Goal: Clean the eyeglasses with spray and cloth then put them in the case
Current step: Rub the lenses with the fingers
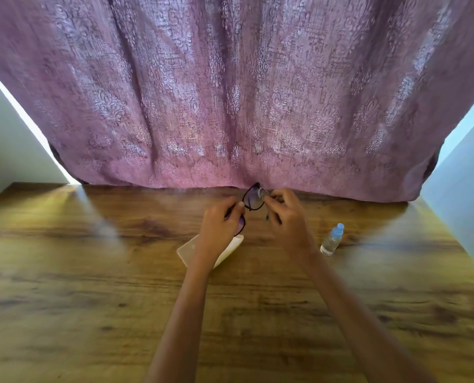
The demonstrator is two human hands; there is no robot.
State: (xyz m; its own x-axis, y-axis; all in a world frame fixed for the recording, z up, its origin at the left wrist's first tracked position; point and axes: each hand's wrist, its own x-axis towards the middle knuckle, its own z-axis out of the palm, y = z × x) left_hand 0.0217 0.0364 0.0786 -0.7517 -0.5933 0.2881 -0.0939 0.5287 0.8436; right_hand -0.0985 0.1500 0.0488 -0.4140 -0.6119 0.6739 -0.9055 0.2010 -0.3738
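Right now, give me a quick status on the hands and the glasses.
Left hand holds the glasses above the table. Right hand rubs one lens with a cloth. Case under left wrist, spray bottle upright at right. Nothing in the way.

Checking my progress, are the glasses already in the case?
No, both hands hold the eyeglasses up above the table, while the white case lies beneath the left hand.

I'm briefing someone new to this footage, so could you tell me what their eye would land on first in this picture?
First the big pink patterned curtain filling the upper half behind the wooden table. Then, at mid-table by the curtain's hem, the left hand and right hand holding up dark-framed eyeglasses, the right pressing a small cloth to a lens. A white case lies under the left wrist; a small spray bottle stands to the right.
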